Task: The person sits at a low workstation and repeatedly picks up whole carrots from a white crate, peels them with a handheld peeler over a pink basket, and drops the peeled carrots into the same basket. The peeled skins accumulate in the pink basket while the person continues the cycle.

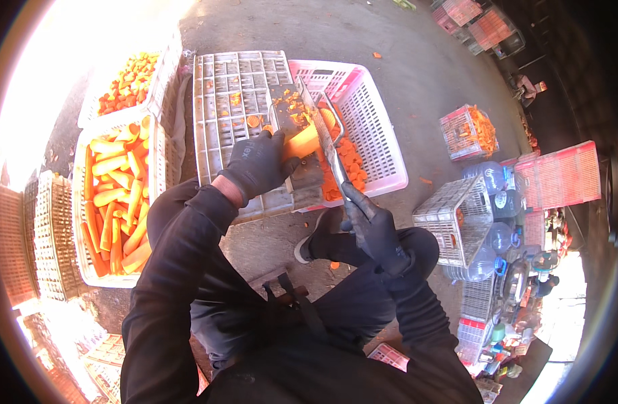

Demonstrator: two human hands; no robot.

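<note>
My left hand (261,164), in a dark work glove, grips a thick peeled carrot (302,142) lying on a cutting block (305,174). In my gloved right hand (377,230) is the handle of a long knife (326,136). Its blade stands against the carrot's right end, and a ridged slice (327,118) shows just beyond it. A bent metal rod (340,121) rises beside the blade. Orange scraps cover the block's far part. The block rests on an upturned white plastic crate (238,101). Carrot slices (346,161) lie in a pink-and-white basket (377,129) at the right.
On the left, one crate (160,161) holds peeled carrots (117,187), and another behind it holds short carrot pieces (129,83). An open crate (452,222) and large clear water bottles (500,237) stand at my right. Farther off is a crate of orange scraps (475,131).
</note>
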